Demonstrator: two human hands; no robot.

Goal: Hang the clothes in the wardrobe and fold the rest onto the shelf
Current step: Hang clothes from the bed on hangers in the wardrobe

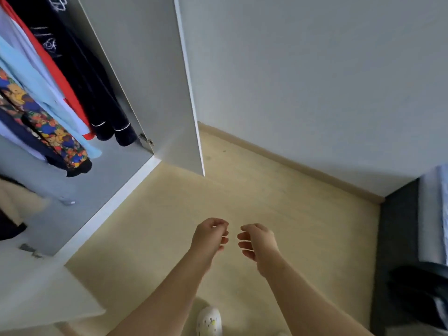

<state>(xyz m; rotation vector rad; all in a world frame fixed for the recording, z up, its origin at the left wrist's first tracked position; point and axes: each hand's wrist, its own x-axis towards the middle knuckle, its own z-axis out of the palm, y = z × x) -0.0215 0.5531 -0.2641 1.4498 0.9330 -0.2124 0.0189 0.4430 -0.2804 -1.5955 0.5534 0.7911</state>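
A: Clothes (43,93) status?
B: Hanging in wardrobe (80,204), far left of view. From the door (155,81) inward: navy robe (92,88) with white cuff piping and white scribble print, red piece (61,81), pale-blue piece (31,76), bear print (55,134) in orange and blue with a black hem. Packed tight, touching one another. Hems well clear of the wardrobe base.
A: Anything on the base?
B: Beige heap (17,200) at the left edge, dark piece (9,229) just below it. Blurred, can't tell what kind.
A: Hands?
B: Both out front over the floor (266,190), well apart from the clothes. Left hand (211,235): fingers loosely curled, thumb near fingertips, nothing held. Right hand (257,241): same loose curl, fingers turned toward the left one, empty. Narrow gap between, no contact.
A: Door?
B: Swung open, edge toward the camera. Hinge (146,139) at its lower corner, just beside the robe cuffs.
A: Rest?
B: Beige floor, grey wall (315,81) with skirting along the bottom. Dark furniture (397,226) at the right edge. White patterned shoe (209,321) at the bottom, between the forearms.
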